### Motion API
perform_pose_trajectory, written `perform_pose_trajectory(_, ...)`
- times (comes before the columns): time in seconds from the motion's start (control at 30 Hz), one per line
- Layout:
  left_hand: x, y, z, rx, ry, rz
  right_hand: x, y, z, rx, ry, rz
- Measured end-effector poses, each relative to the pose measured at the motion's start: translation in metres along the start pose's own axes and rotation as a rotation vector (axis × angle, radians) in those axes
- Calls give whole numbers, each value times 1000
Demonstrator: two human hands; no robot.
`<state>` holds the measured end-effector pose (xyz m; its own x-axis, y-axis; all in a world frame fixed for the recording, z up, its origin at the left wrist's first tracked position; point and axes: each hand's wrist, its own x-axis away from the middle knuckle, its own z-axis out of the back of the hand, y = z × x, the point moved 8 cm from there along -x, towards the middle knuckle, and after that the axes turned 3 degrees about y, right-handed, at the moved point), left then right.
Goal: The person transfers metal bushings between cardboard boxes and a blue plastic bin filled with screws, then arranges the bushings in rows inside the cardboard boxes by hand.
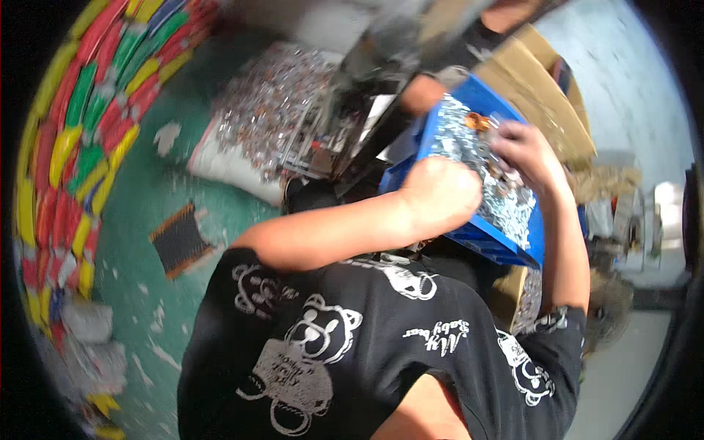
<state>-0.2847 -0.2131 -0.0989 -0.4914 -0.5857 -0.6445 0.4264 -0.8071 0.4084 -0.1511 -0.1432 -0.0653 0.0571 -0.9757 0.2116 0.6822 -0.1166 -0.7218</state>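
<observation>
Green floor (pixel 128 220), scuffed with white, from 8 to 11 o'clock. Along the outer rim over the same arc, stacked packets (pixel 79 95) in red, yellow, green and blue. At 6 o'clock, black T-shirt (pixel 381 315) with white bear prints, on the wearer of the camera. At 11 o'clock, white sack (pixel 235 165) heaped with small glittering pieces. At 2 o'clock, open cardboard box (pixel 513 70), just beyond a blue plastic bin (pixel 495 103). Bin likewise toward 2 o'clock, in front of the torso, slanted in view, with a broad layer of silvery slivers (pixel 455 132) inside. At 9 o'clock, dark rectangular pad (pixel 180 242) with brown edges, flat on the floor.

Left hand (pixel 444 189) at the bin's 8 o'clock side, over the slivers: fingers curled into a loose fist, tips hidden; impossible to tell whether pinching anything. Right hand (pixel 528 150) at the bin's 2 o'clock side: fingers bent inward above the contents, tips blurred; grip likewise impossible to tell. Co-worker's hand (pixel 423 94), blurred, near the bin's 11 o'clock corner. Smallest: orange piece (pixel 477 122) toward the bin's 12 o'clock, near the right fingertips.
</observation>
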Motion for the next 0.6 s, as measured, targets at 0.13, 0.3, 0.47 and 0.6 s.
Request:
perform_pose_trajectory(0.13, -9, 9, 16, -9, 16, 19, -59, -55, -9, -222, 88, 297)
perform_pose_trajectory(0.3, -9, 12, 11, -74, -82, 77, -77, -55, 8, -484, 155, 405)
perform_pose_trajectory(0.47, -14, 21, 9, -195, -138, 31, 16, 52, 57, -363, 265, 316)
perform_pose_trajectory(0.6, -14, 16, 4, -177, -73, 136, 121, 169, 134, -356, 612, 101)
